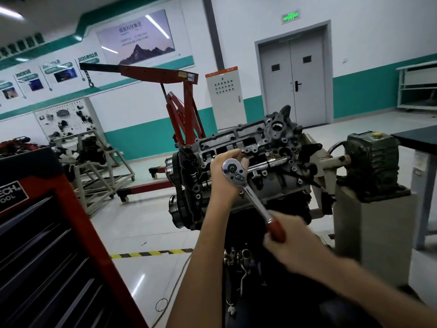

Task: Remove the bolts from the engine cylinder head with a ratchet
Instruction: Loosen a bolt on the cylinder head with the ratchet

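ratchet (254,200): held up in front of the engine, near the middle of the view; chrome round head up and to the left, shaft slanting down to the right into a red grip
extension (269,163): chrome bar running from behind the ratchet's head to the right and slightly up; its far end sits in a recess of the cylinder head
left hand (222,176): just behind the ratchet's head; fingers curled round the head from the back, fingertips showing above it; the head hides the exact hold
right hand (293,242): wrapped round the red grip, fingers pressed together about it; blurred
cylinder head (248,138): dark grey casting, top face open and tilted toward the camera; several bolts and holes along its edges, too small to count
engine (189,185): carries the cylinder head; pulleys at its left end; mounted at its right end on a stand
gearbox (371,162): green housing with a yellow cap, on a grey pedestal right of the engine; a shaft joins it to the engine's mount
crane (179,110): red, behind the engine; black boom reaching left with a chain and hook
tool cabinet (47,233): red frame, black drawers, lower left, close to the camera
control box (223,100): pale grey, against the far wall
door (293,76): grey double door, green sign above
floor (142,221): pale and glossy; a yellow-and-black stripe lies left of the left arm
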Tool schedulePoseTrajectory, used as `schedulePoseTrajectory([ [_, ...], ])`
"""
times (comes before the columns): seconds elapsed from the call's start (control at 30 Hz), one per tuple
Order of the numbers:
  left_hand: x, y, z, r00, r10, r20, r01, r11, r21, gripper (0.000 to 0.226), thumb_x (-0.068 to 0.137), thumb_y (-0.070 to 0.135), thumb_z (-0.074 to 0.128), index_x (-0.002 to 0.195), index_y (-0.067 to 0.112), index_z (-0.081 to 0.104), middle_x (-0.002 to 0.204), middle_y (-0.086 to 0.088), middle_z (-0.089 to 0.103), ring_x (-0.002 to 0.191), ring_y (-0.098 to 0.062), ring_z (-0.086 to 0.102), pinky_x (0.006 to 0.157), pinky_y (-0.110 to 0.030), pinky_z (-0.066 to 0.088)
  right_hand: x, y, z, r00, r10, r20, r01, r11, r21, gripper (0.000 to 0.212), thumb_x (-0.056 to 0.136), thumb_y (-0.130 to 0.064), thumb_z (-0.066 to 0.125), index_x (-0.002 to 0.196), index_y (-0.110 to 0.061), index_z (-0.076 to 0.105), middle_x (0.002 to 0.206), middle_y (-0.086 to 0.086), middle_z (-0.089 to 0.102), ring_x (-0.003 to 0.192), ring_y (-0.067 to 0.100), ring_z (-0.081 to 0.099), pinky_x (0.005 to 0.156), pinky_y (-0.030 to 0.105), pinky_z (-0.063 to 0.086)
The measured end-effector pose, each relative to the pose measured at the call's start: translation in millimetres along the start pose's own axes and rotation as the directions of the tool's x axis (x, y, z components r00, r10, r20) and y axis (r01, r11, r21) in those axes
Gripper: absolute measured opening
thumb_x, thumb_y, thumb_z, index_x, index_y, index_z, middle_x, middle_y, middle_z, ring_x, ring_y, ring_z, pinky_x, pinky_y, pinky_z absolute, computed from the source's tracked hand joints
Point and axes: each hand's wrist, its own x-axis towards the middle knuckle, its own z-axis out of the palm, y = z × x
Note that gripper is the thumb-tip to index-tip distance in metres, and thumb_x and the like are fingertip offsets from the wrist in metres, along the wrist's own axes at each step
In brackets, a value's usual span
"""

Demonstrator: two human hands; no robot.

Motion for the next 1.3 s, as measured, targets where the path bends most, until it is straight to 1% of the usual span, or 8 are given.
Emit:
schedulePoseTrajectory([
  [0.1, 5, 6, -14, 0.984, 0.047, 0.169, -0.056, 0.997, 0.048, 0.018, 0.079, -0.002, 0.06, 0.066, 0.008, 0.052, 0.059, -0.006, 0.045, 0.059, -0.013, 0.041, 0.057, -0.026, 0.034, 32, 4, -75, 0.977, -0.058, 0.204, 0.133, 0.917, -0.377, 0.026, 0.078, -0.004, 0.06, 0.07, -0.026, 0.049, 0.055, -0.004, 0.052, 0.044, 0.001, 0.05, 0.044, 0.016, 0.041],
  [0.23, 10, 11, -10, 0.963, 0.061, 0.261, -0.095, 0.988, 0.119, 0.04, 0.079, -0.008, 0.059, 0.054, 0.017, 0.041, 0.049, 0.007, 0.041, 0.049, -0.006, 0.033, 0.052, -0.023, 0.029, 58, 4, -116, 0.975, -0.162, 0.15, 0.221, 0.681, -0.698, 0.012, 0.08, -0.017, 0.06, 0.085, -0.026, 0.055, 0.056, -0.011, 0.052, 0.05, -0.002, 0.052, 0.047, 0.012, 0.041],
  [0.43, -1, 9, 11, 0.996, -0.008, -0.087, 0.0, 0.996, -0.089, 0.05, 0.075, -0.006, 0.054, 0.049, 0.031, 0.032, 0.049, 0.014, 0.028, 0.05, -0.008, 0.026, 0.052, -0.025, 0.031, 1, 13, -17, 0.998, 0.007, -0.064, -0.013, 0.995, -0.098, 0.021, 0.076, -0.005, 0.062, 0.068, -0.016, 0.047, 0.046, -0.006, 0.047, 0.038, 0.005, 0.041, 0.04, 0.015, 0.034],
  [0.6, 0, 11, 14, 0.995, -0.059, -0.086, 0.048, 0.991, -0.128, 0.053, 0.081, -0.015, 0.051, 0.051, 0.021, 0.026, 0.045, 0.013, 0.023, 0.047, -0.004, 0.021, 0.057, -0.032, 0.028, -10, -5, 45, 0.989, 0.12, -0.091, -0.097, 0.97, 0.224, 0.024, 0.078, -0.005, 0.061, 0.066, -0.015, 0.042, 0.05, -0.003, 0.042, 0.041, 0.005, 0.038, 0.042, 0.016, 0.035],
  [0.77, 1, 9, -10, 0.996, -0.025, 0.088, 0.026, 1.0, -0.005, 0.024, 0.082, -0.015, 0.057, 0.063, -0.001, 0.058, 0.057, -0.001, 0.042, 0.046, -0.001, 0.04, 0.051, -0.01, 0.032, 18, 6, -50, 0.989, -0.041, 0.143, 0.074, 0.969, -0.234, 0.01, 0.078, -0.001, 0.059, 0.079, -0.01, 0.058, 0.053, -0.002, 0.051, 0.041, 0.004, 0.046, 0.044, 0.018, 0.042],
  [0.93, 7, 12, -10, 0.975, 0.068, 0.212, -0.094, 0.989, 0.115, 0.035, 0.078, -0.007, 0.06, 0.054, 0.014, 0.045, 0.05, -0.002, 0.042, 0.047, -0.011, 0.035, 0.053, -0.023, 0.03, 62, -2, -120, 0.971, -0.128, 0.201, 0.235, 0.654, -0.719, 0.009, 0.083, -0.016, 0.058, 0.085, -0.024, 0.055, 0.055, -0.012, 0.051, 0.049, -0.003, 0.052, 0.049, 0.012, 0.045],
  [1.13, -2, 7, 9, 0.995, -0.009, -0.102, 0.003, 0.998, -0.065, 0.046, 0.075, -0.001, 0.055, 0.05, 0.03, 0.032, 0.046, 0.015, 0.028, 0.053, -0.012, 0.029, 0.06, -0.032, 0.037, -1, 9, -16, 0.998, 0.008, -0.069, -0.017, 0.991, -0.131, 0.018, 0.077, -0.005, 0.063, 0.071, -0.016, 0.05, 0.051, -0.003, 0.048, 0.039, 0.006, 0.041, 0.043, 0.015, 0.034],
  [1.3, 2, 8, 15, 0.994, -0.045, -0.095, 0.038, 0.996, -0.076, 0.05, 0.076, -0.015, 0.052, 0.051, 0.02, 0.026, 0.05, 0.006, 0.022, 0.054, -0.015, 0.024, 0.058, -0.032, 0.029, -14, -10, 46, 0.988, 0.143, -0.05, -0.123, 0.949, 0.291, 0.027, 0.079, -0.004, 0.061, 0.066, -0.017, 0.041, 0.048, -0.003, 0.042, 0.037, 0.008, 0.039, 0.042, 0.02, 0.036],
])
